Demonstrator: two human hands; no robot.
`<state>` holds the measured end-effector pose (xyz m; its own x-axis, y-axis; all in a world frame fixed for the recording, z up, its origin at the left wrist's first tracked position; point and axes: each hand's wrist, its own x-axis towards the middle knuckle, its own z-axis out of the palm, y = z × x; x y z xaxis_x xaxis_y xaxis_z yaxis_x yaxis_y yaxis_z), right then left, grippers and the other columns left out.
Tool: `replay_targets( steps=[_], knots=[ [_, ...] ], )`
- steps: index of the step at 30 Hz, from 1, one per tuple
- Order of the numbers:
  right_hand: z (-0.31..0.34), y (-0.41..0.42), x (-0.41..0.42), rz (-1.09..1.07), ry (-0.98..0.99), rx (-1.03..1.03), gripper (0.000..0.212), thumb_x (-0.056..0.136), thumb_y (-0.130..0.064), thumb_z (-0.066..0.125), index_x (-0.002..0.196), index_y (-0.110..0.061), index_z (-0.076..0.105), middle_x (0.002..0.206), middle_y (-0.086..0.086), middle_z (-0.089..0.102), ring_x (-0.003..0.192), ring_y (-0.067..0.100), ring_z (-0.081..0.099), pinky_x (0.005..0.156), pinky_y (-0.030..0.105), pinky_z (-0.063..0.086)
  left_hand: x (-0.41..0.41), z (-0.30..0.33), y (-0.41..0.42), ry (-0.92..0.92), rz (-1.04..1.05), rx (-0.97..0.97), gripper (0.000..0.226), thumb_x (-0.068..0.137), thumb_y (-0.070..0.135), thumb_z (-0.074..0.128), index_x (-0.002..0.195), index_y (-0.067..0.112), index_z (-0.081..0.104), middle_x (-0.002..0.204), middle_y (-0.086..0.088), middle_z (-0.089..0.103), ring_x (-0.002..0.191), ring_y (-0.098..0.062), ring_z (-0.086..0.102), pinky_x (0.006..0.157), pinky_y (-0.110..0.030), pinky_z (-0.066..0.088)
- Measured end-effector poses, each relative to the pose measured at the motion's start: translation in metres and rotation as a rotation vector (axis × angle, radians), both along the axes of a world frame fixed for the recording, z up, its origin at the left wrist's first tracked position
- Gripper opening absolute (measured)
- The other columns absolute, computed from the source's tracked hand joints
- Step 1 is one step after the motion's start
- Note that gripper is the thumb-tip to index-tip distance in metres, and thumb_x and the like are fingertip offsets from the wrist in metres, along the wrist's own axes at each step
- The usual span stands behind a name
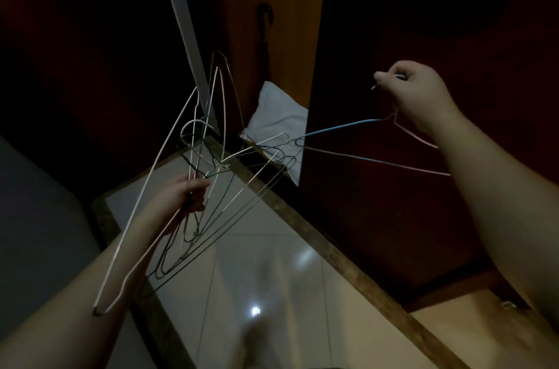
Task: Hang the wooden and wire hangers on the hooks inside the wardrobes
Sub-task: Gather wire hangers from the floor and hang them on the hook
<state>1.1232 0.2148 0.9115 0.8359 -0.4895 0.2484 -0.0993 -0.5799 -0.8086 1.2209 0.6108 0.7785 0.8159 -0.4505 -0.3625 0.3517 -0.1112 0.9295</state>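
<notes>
**Wire hangers, one apart from the bunch**

We see a tangled bunch of thin white and dark green wire hangers (208,175) splayed upward at lower left. A single blue-and-pink wire hanger (348,138) stretches sideways to the right, its far tip caught among the bunch.

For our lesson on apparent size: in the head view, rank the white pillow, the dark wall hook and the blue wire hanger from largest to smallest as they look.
1. Blue wire hanger, the longest span, though nearness to the camera inflates it.
2. White pillow.
3. Dark wall hook.
</notes>
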Motion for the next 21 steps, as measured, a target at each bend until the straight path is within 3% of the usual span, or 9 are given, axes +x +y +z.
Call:
replay_targets(
  steps=[7,10,12,16,19,21],
  knots=[
    [-0.021,0.043,0.102,0.080,0.088,0.016,0.023,0.100,-0.036,0.050,0.090,-0.017,0.061,0.072,0.001,0.053,0.062,0.015,0.052,0.057,0.028,0.041,0.072,0.000,0.043,-0.030,0.131,0.064,0.025,0.094,0.011,0.056,0.076,0.019,0.040,0.060,0.002,0.028,0.045,-0.009,0.024,0.045,-0.020,0.025],
    [-0.034,0.053,0.150,0.139,0.138,0.072,0.024,0.101,-0.033,0.047,0.092,-0.016,0.061,0.081,0.004,0.055,0.070,0.019,0.057,0.067,0.036,0.050,0.103,-0.003,0.049,-0.080,0.195,0.156,0.019,0.093,0.017,0.060,0.081,0.014,0.046,0.059,0.003,0.037,0.047,-0.011,0.033,0.049,-0.022,0.034],
    [-0.041,0.059,0.182,0.174,0.151,0.109,0.023,0.102,-0.030,0.046,0.092,-0.014,0.059,0.078,0.003,0.052,0.068,0.018,0.057,0.062,0.028,0.051,0.127,-0.003,0.050,-0.149,0.235,0.261,0.014,0.093,0.019,0.062,0.085,0.011,0.055,0.065,-0.001,0.046,0.056,-0.015,0.042,0.058,-0.029,0.041],
    [-0.052,0.063,0.254,0.191,0.189,0.048,0.023,0.102,-0.031,0.047,0.091,-0.017,0.062,0.074,0.003,0.054,0.066,0.017,0.055,0.056,0.025,0.044,0.190,-0.002,0.048,-0.238,0.258,0.363,0.016,0.095,0.016,0.060,0.101,0.002,0.059,0.070,-0.011,0.059,0.056,-0.024,0.054,0.059,-0.037,0.049],
    [-0.053,0.063,0.313,0.173,0.207,-0.032,0.024,0.101,-0.035,0.046,0.094,-0.019,0.063,0.073,0.001,0.057,0.064,0.014,0.056,0.056,0.028,0.040,0.244,0.000,0.045,-0.295,0.290,0.458,0.012,0.093,0.018,0.062,0.100,0.007,0.061,0.072,-0.012,0.066,0.057,-0.027,0.060,0.066,-0.044,0.054],
    [-0.049,0.065,0.350,0.157,0.187,-0.050,0.025,0.102,-0.035,0.044,0.094,-0.021,0.063,0.073,0.000,0.056,0.064,0.012,0.054,0.054,0.028,0.037,0.277,0.003,0.041,-0.291,0.317,0.496,0.010,0.092,0.015,0.064,0.098,0.007,0.060,0.072,-0.013,0.066,0.059,-0.026,0.061,0.062,-0.040,0.053]
  ],
)
